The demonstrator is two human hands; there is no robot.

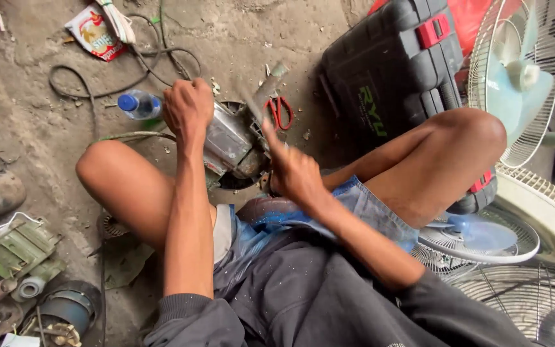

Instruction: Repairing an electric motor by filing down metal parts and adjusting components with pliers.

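I sit on a dirt floor with my knees apart. My left hand [187, 110] is closed on the top of a grey metal motor housing [229, 141] that rests between my legs. My right hand [293, 170] is closed round the handle of a blurred tool [258, 106], raised over the housing; motion blur hides what kind of tool it is. Red-handled pliers [279, 112] lie on the ground just behind the housing. A clear plastic bottle with a blue cap [139, 104] lies left of my left hand.
A black plastic tool case [387, 71] stands at right, with a pale blue fan [515, 77] and several fan grilles [515, 302] beyond my right knee. Black cables [97, 90] loop across the dirt. Old motor parts [20, 257] crowd the lower left. A snack wrapper [94, 32] lies at top.
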